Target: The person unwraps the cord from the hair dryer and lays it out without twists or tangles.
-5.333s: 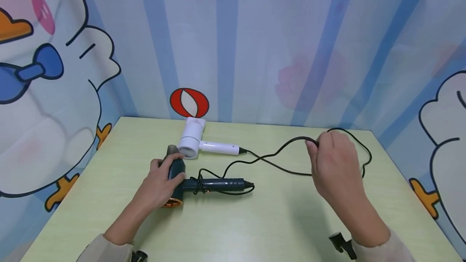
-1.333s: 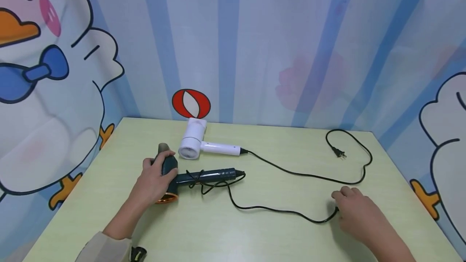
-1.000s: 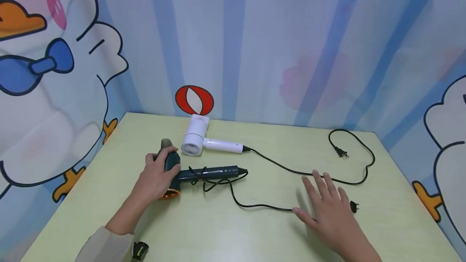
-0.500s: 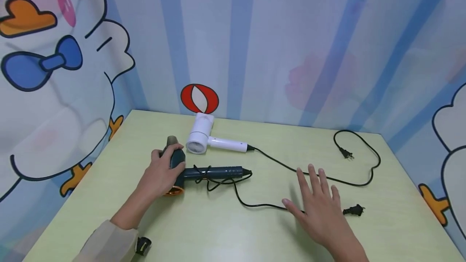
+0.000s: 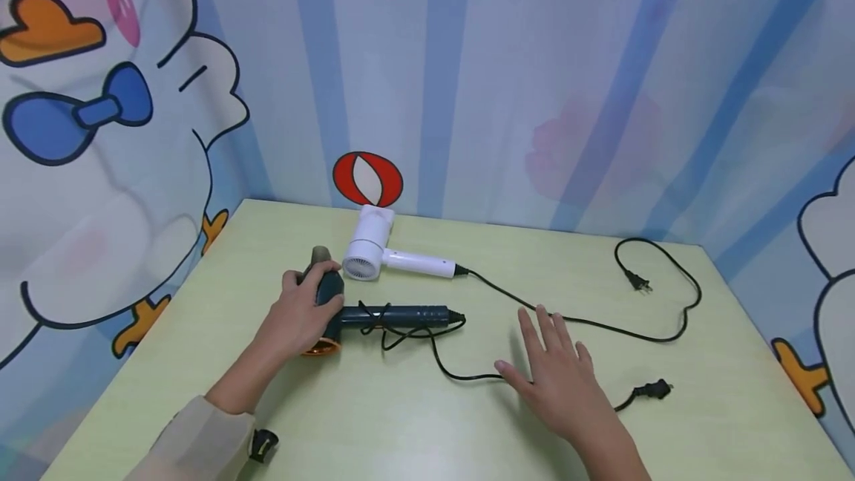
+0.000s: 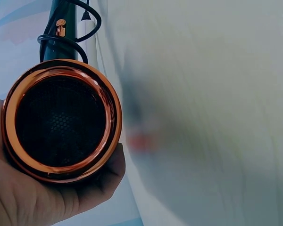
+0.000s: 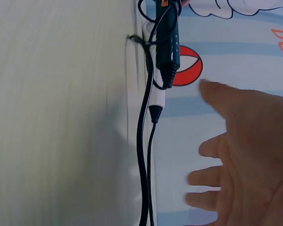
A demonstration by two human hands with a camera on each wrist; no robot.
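My left hand (image 5: 302, 315) grips the head of a dark teal hair dryer (image 5: 394, 316), its thumb and fingers curled around the barrel. In the left wrist view the dryer's copper-rimmed end (image 6: 114, 108) faces the camera. Its black cord (image 5: 461, 377) is looped around the handle, runs right and passes behind my right hand (image 5: 561, 384). That hand hovers over the cord with fingers spread, holding nothing. The cord's plug (image 5: 654, 390) lies to the right of the hand. Behind the teal dryer lies a white hair dryer (image 5: 417, 263), its handle pointing right.
The white dryer's black cord (image 5: 621, 331) curves across the back right of the pale table (image 5: 414, 436), ending in a plug (image 5: 637, 281). A cartoon-printed curtain (image 5: 494, 95) rises behind the table's far edge.
My right hand has let go of the teal dryer's cord, spread its fingers and moved left. That cord now lies on the table, its plug at the right. My left hand keeps its grip.
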